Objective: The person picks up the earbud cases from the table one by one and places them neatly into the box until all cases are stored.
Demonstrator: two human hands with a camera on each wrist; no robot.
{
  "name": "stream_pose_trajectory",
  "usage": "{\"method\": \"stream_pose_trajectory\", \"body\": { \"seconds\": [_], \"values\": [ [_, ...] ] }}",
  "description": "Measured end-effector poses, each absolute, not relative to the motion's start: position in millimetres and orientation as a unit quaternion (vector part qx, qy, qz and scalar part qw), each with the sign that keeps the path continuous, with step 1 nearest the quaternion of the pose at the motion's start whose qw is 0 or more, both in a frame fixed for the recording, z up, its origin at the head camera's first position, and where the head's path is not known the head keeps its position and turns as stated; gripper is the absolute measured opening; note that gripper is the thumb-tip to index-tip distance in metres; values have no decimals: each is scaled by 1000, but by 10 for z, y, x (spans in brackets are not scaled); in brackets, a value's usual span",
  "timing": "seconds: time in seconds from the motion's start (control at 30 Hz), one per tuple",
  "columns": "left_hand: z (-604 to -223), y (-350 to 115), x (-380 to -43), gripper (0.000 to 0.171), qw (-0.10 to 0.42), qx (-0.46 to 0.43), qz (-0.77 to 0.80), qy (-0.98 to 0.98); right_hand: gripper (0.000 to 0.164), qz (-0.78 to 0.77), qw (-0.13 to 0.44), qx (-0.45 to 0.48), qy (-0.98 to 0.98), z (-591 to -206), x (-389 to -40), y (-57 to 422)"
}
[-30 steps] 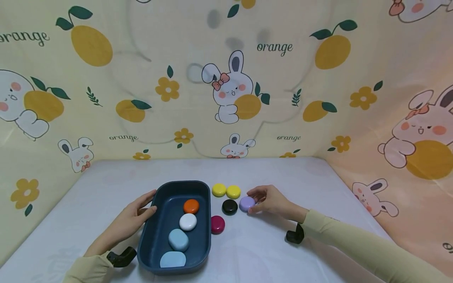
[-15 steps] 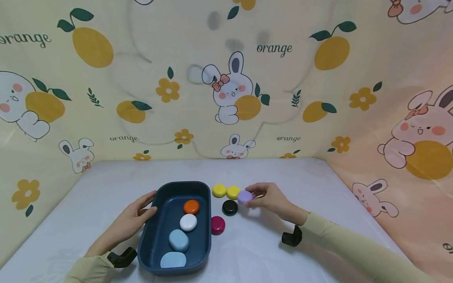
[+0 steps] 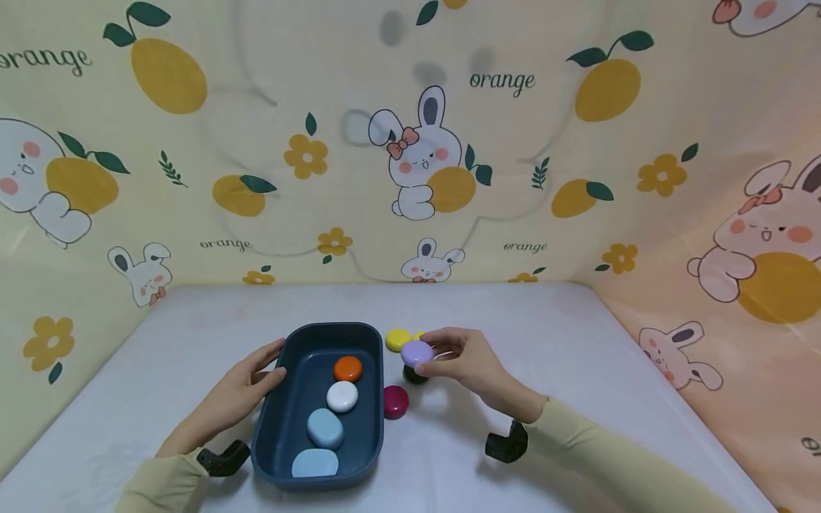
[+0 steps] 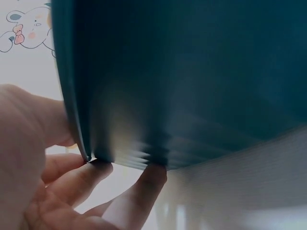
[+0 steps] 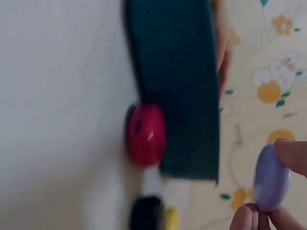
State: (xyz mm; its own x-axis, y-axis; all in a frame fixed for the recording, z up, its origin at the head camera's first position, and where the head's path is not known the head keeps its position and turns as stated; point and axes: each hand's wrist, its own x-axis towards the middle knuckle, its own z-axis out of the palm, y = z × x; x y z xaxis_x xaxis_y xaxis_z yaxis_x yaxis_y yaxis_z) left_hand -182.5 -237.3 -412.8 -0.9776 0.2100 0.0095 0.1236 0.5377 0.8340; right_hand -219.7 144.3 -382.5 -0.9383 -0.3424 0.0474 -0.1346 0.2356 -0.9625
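A glossy lilac rounded disc (image 3: 417,354) is pinched between the thumb and fingers of my right hand (image 3: 477,367). It overlaps the black disc (image 3: 415,375) in the head view, and the right wrist view shows the lilac disc (image 5: 272,178) edge-on. My left hand (image 3: 234,399) holds the left side of a dark blue tray (image 3: 268,427), thumb at the rim and fingertips (image 4: 154,175) against the outer wall. Inside the tray lie an orange disc (image 3: 348,368), a white disc (image 3: 342,397) and two light blue pieces (image 3: 325,428).
A crimson disc (image 3: 396,402) lies right beside the tray's right wall. Behind the black disc are two yellow discs (image 3: 398,340), one partly hidden by my right hand. A patterned cloth (image 3: 359,192) rises behind the white table surface (image 3: 513,313).
My right hand has lifted the lilac disc and carried it left, from beside the black disc to over it. My left hand and the tray have stayed put.
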Motion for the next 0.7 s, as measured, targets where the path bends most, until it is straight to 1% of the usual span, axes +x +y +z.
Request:
{"method": "stream_pose_trajectory", "body": {
  "seconds": [0.13, 0.33, 0.5, 0.7],
  "values": [
    [-4120, -2378, -1814, 64, 41, 97, 470, 876, 45, -605, 97, -186, 768, -3764, -2062, 1263],
    [-4117, -2353, -1810, 63, 40, 96, 473, 875, 44, -599, 128, -220, 760, -3787, -1875, 1050],
    [-4105, -2351, -1810, 62, 40, 94, 474, 875, 43, -596, 138, -229, 758, -3858, -1824, 917],
    [-4117, -2362, -1808, 62, 40, 98, 482, 869, 40, -588, 136, -229, 764, -3913, -1801, 832]
  ]
}}
